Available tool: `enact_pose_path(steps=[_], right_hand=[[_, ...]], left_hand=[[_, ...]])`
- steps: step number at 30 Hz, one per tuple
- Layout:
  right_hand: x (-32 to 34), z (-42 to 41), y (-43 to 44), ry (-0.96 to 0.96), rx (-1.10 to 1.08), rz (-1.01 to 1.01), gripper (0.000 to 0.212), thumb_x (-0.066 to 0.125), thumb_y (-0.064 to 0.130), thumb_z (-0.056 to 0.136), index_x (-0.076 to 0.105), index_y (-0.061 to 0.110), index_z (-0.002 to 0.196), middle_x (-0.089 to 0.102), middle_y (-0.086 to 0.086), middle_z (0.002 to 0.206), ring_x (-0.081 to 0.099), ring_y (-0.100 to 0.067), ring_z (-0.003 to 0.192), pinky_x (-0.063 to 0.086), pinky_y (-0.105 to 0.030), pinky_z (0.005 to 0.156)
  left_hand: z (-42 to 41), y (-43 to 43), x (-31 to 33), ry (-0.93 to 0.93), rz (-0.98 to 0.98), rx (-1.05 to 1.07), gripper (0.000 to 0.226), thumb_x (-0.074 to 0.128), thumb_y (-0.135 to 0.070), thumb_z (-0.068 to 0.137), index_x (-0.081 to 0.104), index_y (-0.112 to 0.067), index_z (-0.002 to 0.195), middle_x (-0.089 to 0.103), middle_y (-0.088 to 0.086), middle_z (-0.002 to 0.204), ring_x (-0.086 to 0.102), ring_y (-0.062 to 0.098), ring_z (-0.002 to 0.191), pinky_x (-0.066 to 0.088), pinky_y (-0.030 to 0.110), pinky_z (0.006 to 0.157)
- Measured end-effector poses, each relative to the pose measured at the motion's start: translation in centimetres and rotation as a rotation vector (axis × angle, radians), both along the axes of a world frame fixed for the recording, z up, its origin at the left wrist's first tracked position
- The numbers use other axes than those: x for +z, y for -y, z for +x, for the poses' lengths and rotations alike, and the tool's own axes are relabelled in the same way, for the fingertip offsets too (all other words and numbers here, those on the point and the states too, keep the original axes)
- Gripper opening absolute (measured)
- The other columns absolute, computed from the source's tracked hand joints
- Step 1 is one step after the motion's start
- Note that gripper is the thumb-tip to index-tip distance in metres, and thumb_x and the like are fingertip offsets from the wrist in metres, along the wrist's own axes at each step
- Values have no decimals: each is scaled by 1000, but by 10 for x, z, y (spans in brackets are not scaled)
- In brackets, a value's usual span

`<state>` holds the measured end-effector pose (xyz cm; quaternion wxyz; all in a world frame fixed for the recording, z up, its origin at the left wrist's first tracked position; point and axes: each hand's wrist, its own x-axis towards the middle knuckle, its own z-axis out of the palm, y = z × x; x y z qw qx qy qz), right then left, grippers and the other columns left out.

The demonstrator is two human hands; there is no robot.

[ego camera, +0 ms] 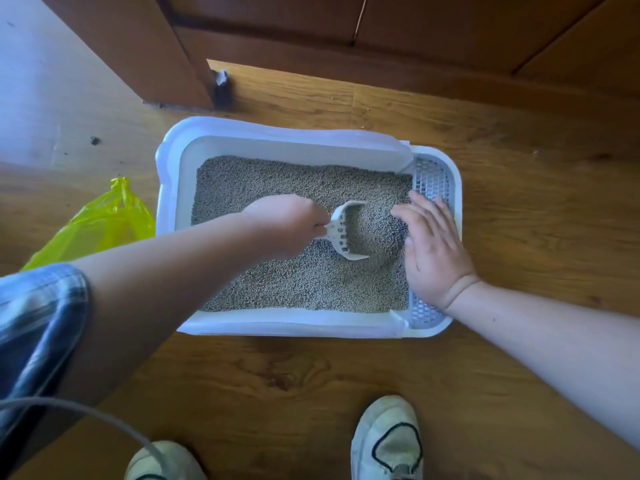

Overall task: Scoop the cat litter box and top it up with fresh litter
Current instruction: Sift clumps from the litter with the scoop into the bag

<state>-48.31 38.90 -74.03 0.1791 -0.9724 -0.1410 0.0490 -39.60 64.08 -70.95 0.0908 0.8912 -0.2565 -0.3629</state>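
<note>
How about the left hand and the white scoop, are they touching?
Touching. The head view shows the left hand gripping the handle of the litter scoop.

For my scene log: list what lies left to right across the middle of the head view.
yellow bag → left hand → white scoop, gripped by that hand → right hand, fingers straight.

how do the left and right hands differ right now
The left hand is curled round the handle of the white scoop; the right hand holds nothing, its fingers straight and spread. The left hand is over the middle of the litter; the right hand lies by the grated end, in front of the scoop's mouth. Both are over the litter box.
</note>
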Motion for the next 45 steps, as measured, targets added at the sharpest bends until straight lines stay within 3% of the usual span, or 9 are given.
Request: enact_pose_path(steps=[4,10,19,23,28,34,38,40,45], right_hand=[[2,0,-3,-19,-15,-2,55,48,-15,82,50,4,133,55,-15,139,33,-30,145,8,-45,125],[3,0,-4,-52,-32,-24,59,45,-16,79,49,6,134,52,-15,142,31,-29,146,8,-46,126],[1,0,-5,-46,-44,-50,53,43,-12,82,51,7,132,55,-14,137,31,-29,146,7,-45,126],[1,0,-4,-55,-37,-60,51,37,-5,84,51,7,131,55,-14,137,31,-30,146,9,-48,125],[4,0,-6,-75,-46,-71,51,39,-9,84,50,8,131,53,-15,140,28,-29,147,8,-47,125],[5,0,-7,-75,-49,-79,51,42,-11,84,50,8,130,53,-15,140,28,-28,148,7,-46,125],[4,0,-6,-74,-44,-91,51,43,-11,83,50,9,129,54,-14,139,28,-29,147,9,-48,125],[4,0,-7,-80,-46,-92,51,43,-11,83,51,8,129,54,-14,139,28,-28,148,8,-47,125],[4,0,-6,-79,-47,-86,49,40,-9,82,52,8,127,55,-13,137,29,-28,147,6,-45,125]], left_hand=[[-13,2,-7,-37,-106,-15,30,43,-35,104,60,-24,83,56,-6,64,51,13,52,39,28,47],[-21,-14,-5,-133,-125,-59,23,46,-35,102,68,-37,111,62,-10,65,55,7,53,40,26,50],[-26,-50,-9,-247,-171,85,28,54,-37,99,64,-40,125,68,-11,70,67,13,63,54,32,61],[-26,-51,-6,-246,-144,53,28,52,-36,101,62,-40,127,64,-14,67,62,8,58,41,24,51],[-27,-53,-2,-332,-213,129,29,53,-34,100,63,-40,127,70,-10,80,69,6,66,49,22,57],[-27,-48,3,-316,-168,73,31,52,-33,101,60,-37,131,66,-14,75,63,-3,58,42,17,53],[-21,-47,15,-262,-85,-15,30,50,-32,102,64,-32,128,66,-13,70,63,7,58,47,22,51],[-14,-44,23,-207,-23,-71,28,48,-33,102,67,-32,123,64,-10,68,56,6,52,40,20,45],[-10,-30,31,-172,132,-202,32,43,-31,104,68,-19,88,58,-6,67,43,8,50,33,18,43]])
